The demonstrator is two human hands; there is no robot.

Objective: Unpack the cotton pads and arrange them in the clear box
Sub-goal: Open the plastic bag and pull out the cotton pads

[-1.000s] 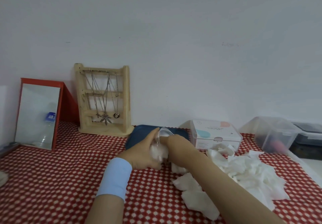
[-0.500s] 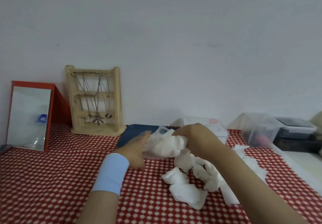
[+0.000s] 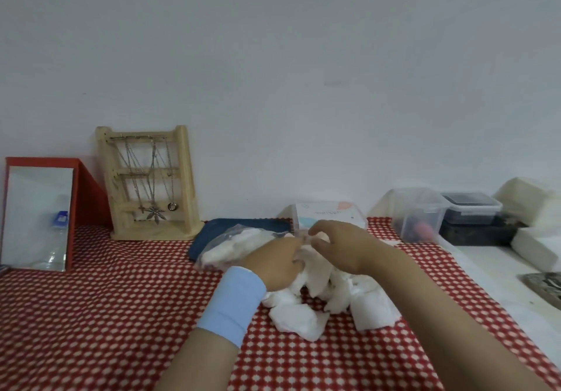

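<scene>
Prob. unpacking: left hand [image 3: 274, 261] grips crinkly clear plastic bag [image 3: 230, 244]; right hand [image 3: 341, 246] curled, hold unclear. Heap of soft white cotton pads [image 3: 299, 319] on red dotted cloth [image 3: 121, 314]; next: gather, stack into clear lidded box [image 3: 331, 213] behind.

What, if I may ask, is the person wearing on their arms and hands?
A wide light-blue wristband wraps the left wrist, just behind the left hand. The right hand and forearm are bare: no sleeve, glove, watch or ring shows.
</scene>
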